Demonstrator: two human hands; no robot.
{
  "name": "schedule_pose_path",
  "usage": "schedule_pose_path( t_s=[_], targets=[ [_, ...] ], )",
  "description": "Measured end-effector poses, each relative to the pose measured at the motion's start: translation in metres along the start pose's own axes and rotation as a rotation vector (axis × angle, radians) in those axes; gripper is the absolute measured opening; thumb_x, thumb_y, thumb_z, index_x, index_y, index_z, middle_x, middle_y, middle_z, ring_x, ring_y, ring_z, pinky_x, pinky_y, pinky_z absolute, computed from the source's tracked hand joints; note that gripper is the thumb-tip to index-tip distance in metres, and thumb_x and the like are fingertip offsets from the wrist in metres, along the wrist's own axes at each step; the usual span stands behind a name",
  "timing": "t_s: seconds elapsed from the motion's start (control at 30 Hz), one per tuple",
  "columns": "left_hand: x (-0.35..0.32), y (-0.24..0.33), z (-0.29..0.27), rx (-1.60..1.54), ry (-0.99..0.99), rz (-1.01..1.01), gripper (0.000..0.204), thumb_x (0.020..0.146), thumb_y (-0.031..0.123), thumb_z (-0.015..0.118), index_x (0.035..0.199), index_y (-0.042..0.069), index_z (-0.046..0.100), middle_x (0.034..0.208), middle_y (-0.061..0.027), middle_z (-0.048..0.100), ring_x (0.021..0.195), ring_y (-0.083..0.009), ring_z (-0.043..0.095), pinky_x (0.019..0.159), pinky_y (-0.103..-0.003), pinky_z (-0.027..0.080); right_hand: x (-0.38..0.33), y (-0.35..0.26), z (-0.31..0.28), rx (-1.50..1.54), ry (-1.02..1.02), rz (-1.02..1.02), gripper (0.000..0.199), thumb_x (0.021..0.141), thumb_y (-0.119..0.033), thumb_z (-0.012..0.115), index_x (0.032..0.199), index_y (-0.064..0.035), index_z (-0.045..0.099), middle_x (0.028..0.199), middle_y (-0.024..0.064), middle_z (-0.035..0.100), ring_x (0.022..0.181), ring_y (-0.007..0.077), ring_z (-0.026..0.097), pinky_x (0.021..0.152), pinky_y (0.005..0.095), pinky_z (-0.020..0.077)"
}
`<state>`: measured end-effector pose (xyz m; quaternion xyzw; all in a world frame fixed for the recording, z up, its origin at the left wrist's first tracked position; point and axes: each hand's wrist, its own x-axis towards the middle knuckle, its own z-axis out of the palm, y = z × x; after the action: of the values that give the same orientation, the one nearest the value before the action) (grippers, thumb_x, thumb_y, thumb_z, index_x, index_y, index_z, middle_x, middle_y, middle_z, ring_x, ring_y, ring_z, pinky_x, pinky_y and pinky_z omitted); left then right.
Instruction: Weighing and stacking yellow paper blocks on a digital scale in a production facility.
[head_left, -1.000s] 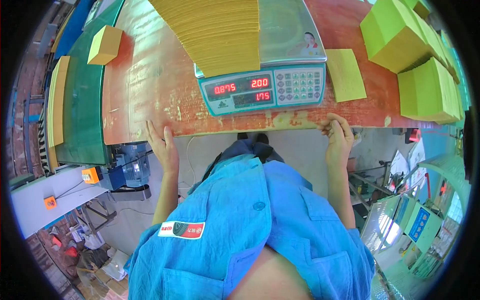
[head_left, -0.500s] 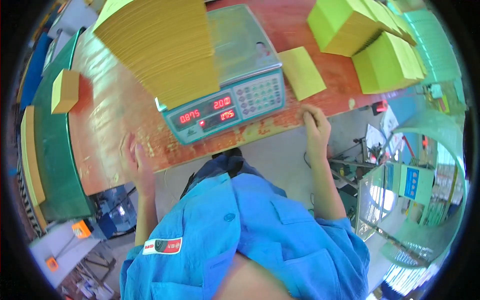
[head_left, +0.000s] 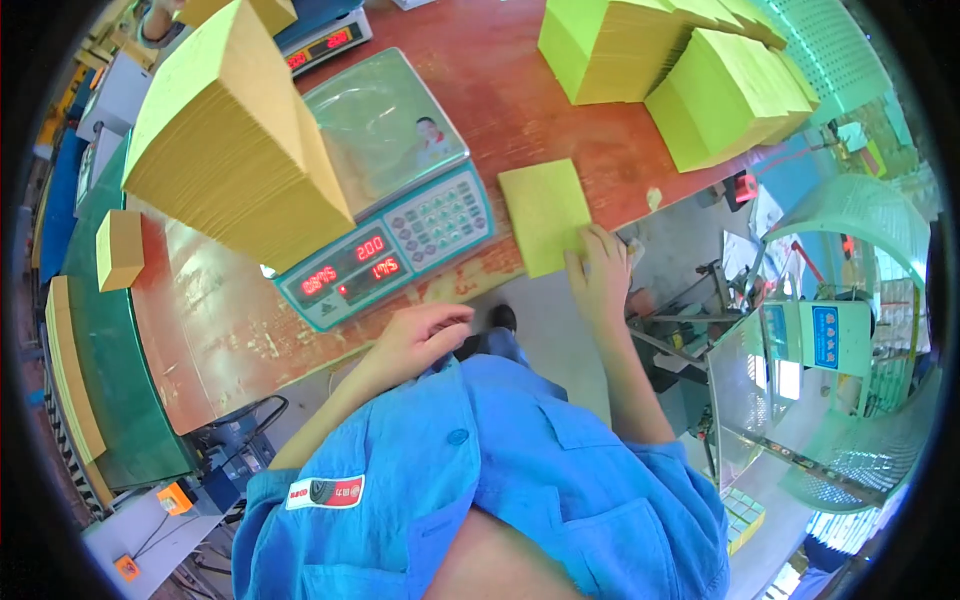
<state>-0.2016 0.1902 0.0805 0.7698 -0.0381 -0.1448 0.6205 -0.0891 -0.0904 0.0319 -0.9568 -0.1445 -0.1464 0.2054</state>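
My right hand (head_left: pixel 602 275) grips the lower right corner of a thin yellow paper pad (head_left: pixel 545 215) lying at the table's front edge, fingers on top and thumb at the near side. My left hand (head_left: pixel 420 338) hovers near the front edge of the table, empty, its fingers loosely curled and the thumb a little apart. Beyond it stands a teal weighing scale (head_left: pixel 440 215) with a red lit display and a metal pan. A tall stack of yellow paper (head_left: pixel 240 150) rests on the pan's left side and overhangs the display.
Several thick yellow paper blocks (head_left: pixel 715 105) stand at the back right of the red table (head_left: pixel 480 90). A second scale (head_left: pixel 320 45) is at the far left. A small paper block (head_left: pixel 120 250) sits by the green board (head_left: pixel 125 390). Wire-mesh machinery (head_left: pixel 830 460) is at the right.
My right hand has reached the yellow pad and drawn it slightly toward me. My left hand has moved right, away from the table's left part. The view has shifted.
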Motion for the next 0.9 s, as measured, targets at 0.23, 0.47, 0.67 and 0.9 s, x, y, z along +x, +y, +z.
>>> schedule_pose_path(
  t_s=[0.23, 0.47, 0.67, 0.9],
  targets=[
    [0.069, -0.036, 0.077, -0.944, -0.002, -0.648, 0.055, 0.101, 0.038, 0.045, 0.134, -0.005, 0.044, 0.127, -0.022, 0.055, 0.113, -0.0299, 0.059, 0.096, -0.041, 0.049, -0.001, 0.042, -0.009, 1.304, -0.393, 0.925, 0.026, 0.089, -0.016, 0.063, 0.109, 0.0003, 0.06, 0.088, 0.0085, 0.065, 0.078, 0.0158, 0.063, 0.066, 0.0288, 0.0488],
    [0.083, -0.022, 0.1, -1.131, 0.085, -0.489, 0.052, 0.099, 0.037, 0.049, 0.132, -0.003, 0.045, 0.132, -0.0189, 0.054, 0.122, -0.0298, 0.052, 0.104, -0.042, 0.043, 0.012, 0.029, -0.041, 0.781, -0.277, 0.403, 0.012, 0.085, -0.011, 0.066, 0.089, 0.0, 0.061, 0.069, 0.0121, 0.061, 0.062, 0.0155, 0.06, 0.056, 0.0307, 0.0465],
    [0.092, -0.009, 0.106, -0.751, 0.258, -0.297, 0.026, 0.094, 0.023, 0.057, 0.107, 0.001, 0.064, 0.106, -0.0106, 0.066, 0.097, -0.0178, 0.061, 0.087, -0.033, 0.049, 0.009, 0.031, -0.074, 0.752, -0.206, 0.286, 0.009, 0.086, -0.005, 0.063, 0.091, 0.0014, 0.063, 0.067, 0.0053, 0.056, 0.06, 0.0095, 0.051, 0.054, 0.0277, 0.0424],
    [0.038, 0.023, 0.047, -0.289, 0.263, -0.174, 0.02, 0.095, 0.02, 0.059, 0.094, 0.003, 0.069, 0.086, -0.0043, 0.069, 0.083, -0.0104, 0.063, 0.077, -0.027, 0.05, 0.045, 0.04, -0.029, 1.106, -0.396, 0.422, 0.012, 0.093, -0.009, 0.055, 0.095, 0.0019, 0.061, 0.076, 0.0046, 0.059, 0.061, 0.0096, 0.056, 0.05, 0.0237, 0.0434]
  ],
)
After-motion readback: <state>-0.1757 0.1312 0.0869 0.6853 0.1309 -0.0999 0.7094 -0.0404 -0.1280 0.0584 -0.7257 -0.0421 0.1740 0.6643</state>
